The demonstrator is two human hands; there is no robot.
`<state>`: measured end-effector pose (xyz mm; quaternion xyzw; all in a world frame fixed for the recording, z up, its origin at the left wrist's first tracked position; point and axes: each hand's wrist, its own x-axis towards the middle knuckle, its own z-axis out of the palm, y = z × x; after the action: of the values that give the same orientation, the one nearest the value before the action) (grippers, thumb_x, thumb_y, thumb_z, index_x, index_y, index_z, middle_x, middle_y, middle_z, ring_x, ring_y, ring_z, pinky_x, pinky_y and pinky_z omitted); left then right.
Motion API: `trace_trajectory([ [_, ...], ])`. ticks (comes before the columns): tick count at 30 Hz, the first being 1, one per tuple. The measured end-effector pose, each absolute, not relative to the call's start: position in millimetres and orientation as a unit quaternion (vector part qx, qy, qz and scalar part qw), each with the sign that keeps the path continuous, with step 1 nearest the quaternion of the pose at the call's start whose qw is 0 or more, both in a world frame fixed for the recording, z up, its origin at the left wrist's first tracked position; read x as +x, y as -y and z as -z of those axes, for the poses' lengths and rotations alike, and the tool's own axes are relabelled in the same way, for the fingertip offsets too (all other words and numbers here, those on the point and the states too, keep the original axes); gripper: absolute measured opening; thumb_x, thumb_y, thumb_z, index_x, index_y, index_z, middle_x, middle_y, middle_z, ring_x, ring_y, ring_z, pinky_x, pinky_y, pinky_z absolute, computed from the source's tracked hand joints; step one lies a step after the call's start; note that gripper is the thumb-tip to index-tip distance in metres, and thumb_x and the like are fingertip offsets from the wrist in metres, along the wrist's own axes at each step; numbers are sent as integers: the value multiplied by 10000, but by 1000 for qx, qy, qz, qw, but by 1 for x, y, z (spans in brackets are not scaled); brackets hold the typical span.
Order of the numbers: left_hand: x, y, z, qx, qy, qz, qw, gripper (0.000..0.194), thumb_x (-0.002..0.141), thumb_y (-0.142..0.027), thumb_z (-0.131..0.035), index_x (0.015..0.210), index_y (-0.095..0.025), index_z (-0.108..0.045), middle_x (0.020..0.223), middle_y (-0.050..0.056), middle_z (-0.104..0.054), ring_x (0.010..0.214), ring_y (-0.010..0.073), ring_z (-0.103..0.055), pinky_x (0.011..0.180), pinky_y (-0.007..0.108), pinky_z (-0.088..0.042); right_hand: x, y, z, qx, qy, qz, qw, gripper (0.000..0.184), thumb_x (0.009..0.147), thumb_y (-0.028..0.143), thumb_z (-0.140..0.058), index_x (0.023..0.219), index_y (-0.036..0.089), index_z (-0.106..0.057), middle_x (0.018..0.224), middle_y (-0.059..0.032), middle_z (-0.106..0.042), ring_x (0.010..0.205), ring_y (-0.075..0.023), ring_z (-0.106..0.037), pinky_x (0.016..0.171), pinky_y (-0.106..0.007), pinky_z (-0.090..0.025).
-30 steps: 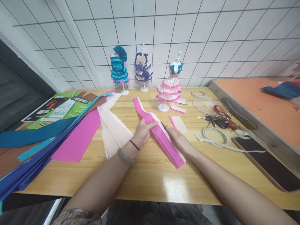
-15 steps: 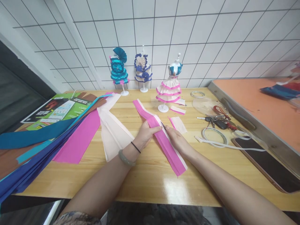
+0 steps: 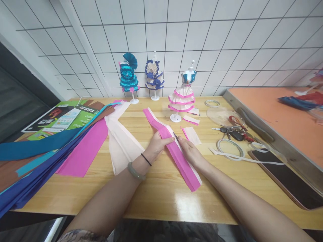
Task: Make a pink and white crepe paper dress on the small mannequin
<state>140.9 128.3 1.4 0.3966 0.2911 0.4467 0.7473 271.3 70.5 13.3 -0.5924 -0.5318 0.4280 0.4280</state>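
A long pink crepe paper strip (image 3: pixel 178 160) with a white edge runs diagonally across the middle of the table. My left hand (image 3: pixel 159 143) pinches it near its centre, thumb on top and fingers beneath. At the white edge, my right hand (image 3: pixel 188 149) is closed round a thin, dark pointed tool (image 3: pixel 175 136); the palm hides most of it, so its kind is unclear. The tool's tip touches the strip close to my left thumb. Beyond the strip stands a mini dress form (image 3: pixel 182 97) in a white tiered skirt with pink trim, with cream-and-pink paper scraps (image 3: pixel 192 135) beside it.
Two more dressed forms, one teal (image 3: pixel 129 79) and one blue and cream (image 3: pixel 154 79), stand by the tiled wall. Folded coloured papers (image 3: pixel 83 148) and cream paper (image 3: pixel 123 144) lie left. Keys (image 3: pixel 236 132), a tape roll (image 3: pixel 230 149) and a phone (image 3: pixel 287 178) lie right.
Both hands and the strip's near end have shifted slightly toward me. My left thumb has moved a little right along the strip, nearer the tool tip. Both hands keep their grip.
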Motion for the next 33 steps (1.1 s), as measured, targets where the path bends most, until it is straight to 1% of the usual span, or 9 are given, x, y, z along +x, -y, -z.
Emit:
trace_trajectory([
  [3, 141, -127, -3, 394, -292, -447, 748, 442, 584, -140, -761, 990, -163, -587, 809, -10, -616, 772, 120, -582, 782, 287, -459, 271, -70, -15, -592, 534, -433, 421, 437, 865, 543, -350, 775, 175, -568, 761, -31, -600, 780, -205, -536, 750, -314, -405],
  [8, 141, -127, -3, 389, -293, -444, 752, 433, 569, -146, -770, 963, -164, -593, 800, -11, -627, 768, 124, -586, 792, 293, -454, 270, -69, -16, -598, 535, -422, 422, 442, 868, 546, -352, 759, 169, -556, 719, -19, -572, 725, -189, -516, 717, -308, -403],
  [12, 141, -127, -2, 388, -293, -440, 755, 424, 566, -141, -774, 951, -163, -597, 790, -18, -627, 757, 118, -584, 783, 288, -453, 272, -70, -14, -587, 544, -430, 417, 428, 880, 538, -343, 762, 174, -534, 746, -22, -576, 744, -190, -523, 729, -308, -402],
  [17, 140, -126, -6, 373, -292, -430, 769, 459, 560, -120, -775, 980, -159, -597, 773, -19, -628, 745, 119, -587, 780, 293, -457, 273, -70, -15, -569, 563, -432, 416, 400, 892, 527, -325, 738, 194, -485, 743, -17, -545, 763, -189, -509, 751, -307, -397],
  [20, 140, -127, -9, 347, -289, -434, 780, 472, 568, -114, -767, 1004, -152, -591, 770, -11, -632, 734, 122, -590, 769, 296, -464, 272, -68, -17, -574, 567, -425, 410, 399, 898, 515, -313, 756, 187, -492, 732, -13, -518, 728, -179, -483, 729, -307, -389],
  [24, 139, -130, -10, 317, -299, -449, 780, 462, 571, -105, -758, 1000, -138, -588, 762, 0, -639, 717, 126, -595, 759, 299, -469, 270, -66, -17, -584, 570, -411, 407, 388, 893, 510, -330, 728, 190, -475, 696, 2, -475, 686, -167, -455, 683, -295, -381],
  [27, 138, -132, -7, 321, -299, -456, 775, 491, 561, -92, -762, 1016, -143, -584, 759, -9, -637, 712, 119, -595, 750, 290, -468, 269, -67, -15, -588, 564, -410, 410, 382, 893, 504, -334, 759, 186, -497, 729, -3, -505, 724, -173, -474, 721, -294, -387],
  [29, 138, -132, -4, 336, -294, -456, 770, 469, 569, -105, -766, 1002, -145, -590, 765, -9, -637, 719, 119, -596, 747, 288, -467, 269, -68, -13, -586, 561, -412, 416, 379, 895, 497, -330, 787, 184, -515, 760, -8, -529, 758, -177, -488, 758, -294, -389],
  [33, 139, -130, -1, 360, -293, -455, 760, 423, 566, -124, -774, 950, -144, -599, 785, -3, -642, 741, 128, -600, 764, 297, -463, 270, -69, -12, -587, 550, -420, 421, 366, 894, 480, -334, 774, 190, -522, 771, -11, -554, 788, -183, -507, 785, -291, -394],
])
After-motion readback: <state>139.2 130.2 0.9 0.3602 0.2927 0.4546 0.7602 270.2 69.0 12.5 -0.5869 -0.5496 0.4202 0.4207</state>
